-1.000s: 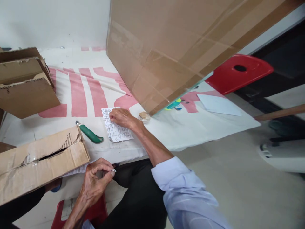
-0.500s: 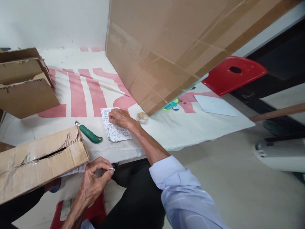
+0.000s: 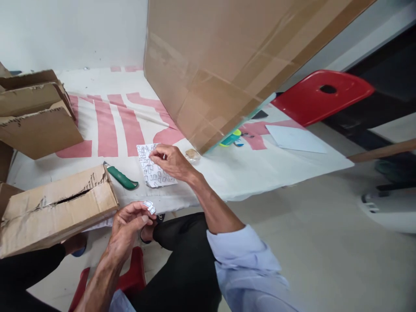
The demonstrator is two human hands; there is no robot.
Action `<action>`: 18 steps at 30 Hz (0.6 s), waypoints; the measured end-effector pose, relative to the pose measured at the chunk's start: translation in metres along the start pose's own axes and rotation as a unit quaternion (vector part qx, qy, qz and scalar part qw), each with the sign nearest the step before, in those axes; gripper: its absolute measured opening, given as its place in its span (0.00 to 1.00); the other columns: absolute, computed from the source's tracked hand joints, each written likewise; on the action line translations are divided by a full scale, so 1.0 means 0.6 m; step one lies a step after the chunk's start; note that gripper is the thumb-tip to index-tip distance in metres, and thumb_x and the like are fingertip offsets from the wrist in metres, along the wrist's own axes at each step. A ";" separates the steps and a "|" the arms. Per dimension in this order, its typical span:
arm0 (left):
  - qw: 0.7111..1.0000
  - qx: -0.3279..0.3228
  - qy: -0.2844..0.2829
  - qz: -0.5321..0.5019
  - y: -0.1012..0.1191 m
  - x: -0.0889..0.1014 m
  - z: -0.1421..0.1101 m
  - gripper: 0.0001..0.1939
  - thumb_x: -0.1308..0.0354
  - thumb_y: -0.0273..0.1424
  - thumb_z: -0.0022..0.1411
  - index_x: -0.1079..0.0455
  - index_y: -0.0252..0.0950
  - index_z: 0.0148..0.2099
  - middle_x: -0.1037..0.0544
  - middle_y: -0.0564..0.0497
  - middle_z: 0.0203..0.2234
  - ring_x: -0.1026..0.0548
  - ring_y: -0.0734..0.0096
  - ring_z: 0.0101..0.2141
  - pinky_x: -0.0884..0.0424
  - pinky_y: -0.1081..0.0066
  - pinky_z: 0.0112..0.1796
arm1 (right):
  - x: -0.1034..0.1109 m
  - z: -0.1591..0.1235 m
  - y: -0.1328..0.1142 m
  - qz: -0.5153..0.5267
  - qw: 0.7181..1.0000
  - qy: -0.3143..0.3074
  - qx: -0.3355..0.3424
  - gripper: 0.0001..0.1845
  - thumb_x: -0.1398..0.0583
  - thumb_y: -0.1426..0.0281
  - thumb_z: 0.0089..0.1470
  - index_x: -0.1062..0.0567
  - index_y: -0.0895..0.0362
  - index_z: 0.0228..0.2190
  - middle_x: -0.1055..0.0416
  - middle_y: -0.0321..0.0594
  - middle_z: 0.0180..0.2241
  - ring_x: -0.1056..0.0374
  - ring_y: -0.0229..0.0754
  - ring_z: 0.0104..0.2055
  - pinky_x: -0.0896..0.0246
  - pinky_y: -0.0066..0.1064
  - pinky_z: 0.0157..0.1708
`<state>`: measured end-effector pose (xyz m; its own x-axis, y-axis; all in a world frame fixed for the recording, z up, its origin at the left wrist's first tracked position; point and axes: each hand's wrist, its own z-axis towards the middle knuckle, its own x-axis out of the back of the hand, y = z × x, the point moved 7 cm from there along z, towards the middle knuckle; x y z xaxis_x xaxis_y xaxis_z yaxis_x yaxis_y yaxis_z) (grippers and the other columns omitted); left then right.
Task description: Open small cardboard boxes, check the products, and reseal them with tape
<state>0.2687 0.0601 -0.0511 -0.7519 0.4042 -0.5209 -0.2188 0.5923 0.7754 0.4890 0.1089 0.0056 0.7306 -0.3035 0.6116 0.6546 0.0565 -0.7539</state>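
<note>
Your left hand point(image 3: 130, 223) holds a small paper piece point(image 3: 149, 207) off the table's point(image 3: 240, 182) edge. Your right hand point(image 3: 172, 162) hovers at the patterned sheet point(image 3: 157, 171), right of the green cutter point(image 3: 121, 177).

Your left hand point(image 3: 130, 223) sits low and nearer your body, palm turned inward, its fingers bent and the thumb reaching toward them. Its forearm point(image 3: 102, 271) slants up from the bottom edge of the view. Your right hand point(image 3: 170, 160) is farther forward, knuckles up, fingers curled and thumb tucked beneath, with the fingertips pointing left. Your right wrist point(image 3: 194, 177) looks nearly straight, and your bare right forearm point(image 3: 216, 206) runs diagonally down to the right.
</note>
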 end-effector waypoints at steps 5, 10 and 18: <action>1.000 0.000 -0.008 0.010 0.005 -0.016 0.000 0.13 0.25 0.30 0.44 0.17 0.35 0.35 0.17 0.47 0.30 0.21 0.67 0.32 0.27 0.72 0.36 | -0.033 -0.052 -0.052 0.162 0.966 -0.200 -0.013 0.14 0.38 0.60 0.61 0.20 0.58 0.32 0.25 0.36 0.30 0.34 0.37 0.32 0.40 0.30 0.35; 0.999 -0.020 -0.007 0.037 0.005 -0.018 0.006 0.10 0.25 0.31 0.48 0.19 0.35 0.35 0.18 0.49 0.28 0.22 0.69 0.31 0.27 0.72 0.37 | -0.040 -0.076 -0.073 0.204 0.934 -0.292 -0.003 0.14 0.32 0.59 0.56 0.18 0.58 0.36 0.24 0.37 0.33 0.33 0.37 0.34 0.39 0.30 0.35; 0.998 -0.019 0.007 0.059 -0.003 -0.016 0.015 0.14 0.22 0.36 0.47 0.20 0.36 0.33 0.19 0.51 0.26 0.23 0.71 0.29 0.26 0.73 0.35 | -0.052 -0.084 -0.087 0.203 0.930 -0.306 0.012 0.06 0.33 0.67 0.55 0.19 0.57 0.30 0.25 0.34 0.29 0.36 0.35 0.31 0.40 0.29 0.34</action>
<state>0.2817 0.0615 -0.0505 -0.7825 0.4595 -0.4201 -0.1517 0.5137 0.8444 0.4224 0.0676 0.0137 0.8871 0.3454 0.3061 0.3000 0.0725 -0.9512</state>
